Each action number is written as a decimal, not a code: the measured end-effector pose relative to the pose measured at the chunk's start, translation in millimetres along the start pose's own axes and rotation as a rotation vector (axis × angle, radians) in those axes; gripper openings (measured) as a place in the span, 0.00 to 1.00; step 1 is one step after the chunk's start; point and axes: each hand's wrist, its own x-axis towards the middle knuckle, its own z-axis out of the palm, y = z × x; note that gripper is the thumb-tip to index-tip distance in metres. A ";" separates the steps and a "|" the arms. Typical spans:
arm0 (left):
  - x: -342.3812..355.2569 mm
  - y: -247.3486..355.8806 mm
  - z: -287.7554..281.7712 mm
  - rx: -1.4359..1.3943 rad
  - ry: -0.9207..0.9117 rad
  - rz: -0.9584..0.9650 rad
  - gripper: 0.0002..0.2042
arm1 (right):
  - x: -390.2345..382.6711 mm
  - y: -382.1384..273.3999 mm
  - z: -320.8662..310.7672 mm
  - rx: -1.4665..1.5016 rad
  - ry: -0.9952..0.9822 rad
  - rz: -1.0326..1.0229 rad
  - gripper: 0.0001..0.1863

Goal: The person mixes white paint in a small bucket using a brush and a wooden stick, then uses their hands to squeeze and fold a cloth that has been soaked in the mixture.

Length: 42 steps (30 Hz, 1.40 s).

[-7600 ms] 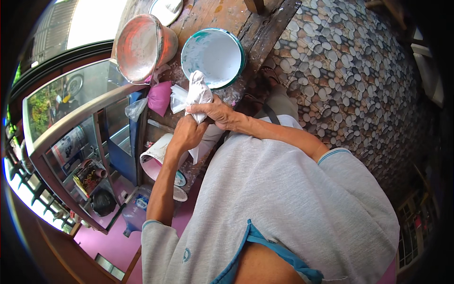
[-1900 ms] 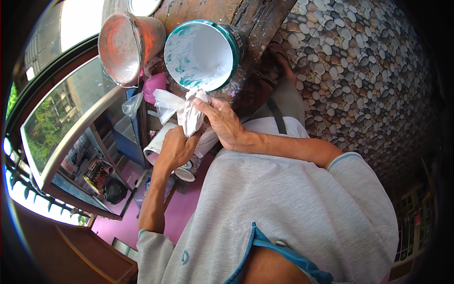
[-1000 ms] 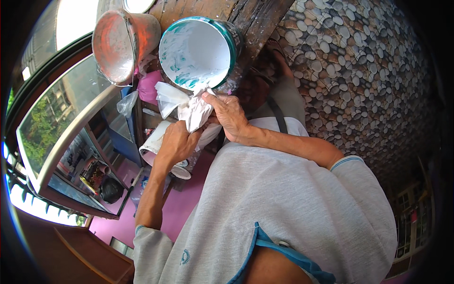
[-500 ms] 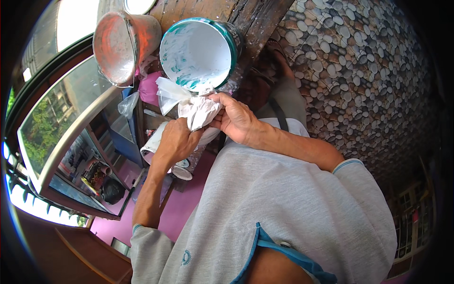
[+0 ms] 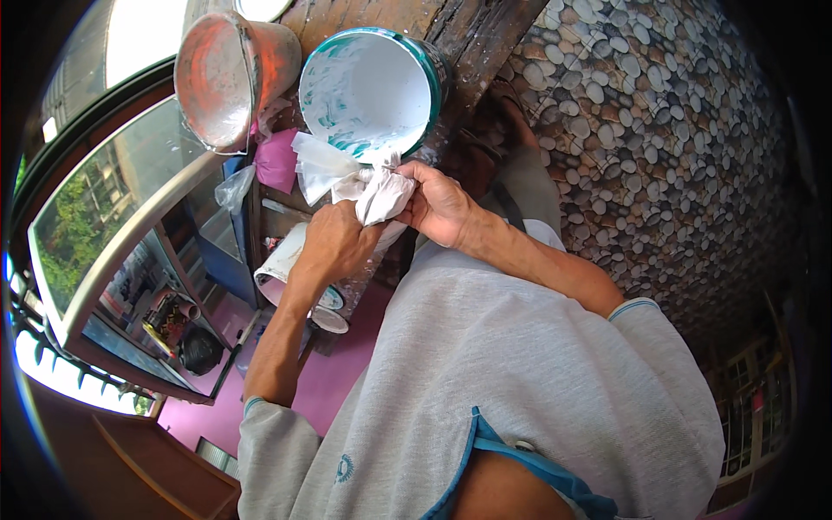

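Note:
A crumpled white plastic bag (image 5: 386, 195) is gathered and twisted between my two hands, with a loose, translucent flap fanning out on its left. My left hand (image 5: 338, 241) closes on its lower left side, knuckles up. From the right, my right hand (image 5: 444, 208) pinches the bunched part between thumb and fingers. Just beyond the bag, a large white bucket (image 5: 381, 87) lies open toward me, its rim and inside smeared with green and white. Any contents of the bag are hidden.
An orange bucket (image 5: 276, 65) with whitish residue sits to the left of the white one, on a worn wooden bench (image 5: 472, 39). A pink bag (image 5: 277, 162) hangs below it. A white cylindrical container (image 5: 282, 260) lies by my left wrist. A glass-paned window (image 5: 108, 199) stands at left.
Both hands have shifted slightly, with the bag held between them. Its gathered part looks more tightly bunched and twisted, and the translucent flap has spread upward.

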 end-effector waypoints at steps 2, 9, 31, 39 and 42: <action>0.2 5.4 -2.5 -0.002 0.017 -0.004 0.18 | -0.8 -0.4 1.3 -0.017 0.013 -0.002 0.15; 4.7 -5.6 3.2 -0.162 -0.004 0.064 0.16 | -6.4 2.5 6.8 -0.045 0.082 -0.046 0.15; 23.0 -37.1 48.8 -0.330 0.194 0.081 0.15 | 25.8 12.7 -23.8 -0.109 0.032 -0.217 0.09; 24.5 -46.8 73.9 -0.398 0.261 0.085 0.14 | 31.8 16.2 -48.8 -0.283 -0.107 -0.334 0.09; 21.0 -54.6 81.3 -0.433 0.308 0.097 0.13 | 26.4 17.8 -50.9 -0.386 -0.173 -0.364 0.10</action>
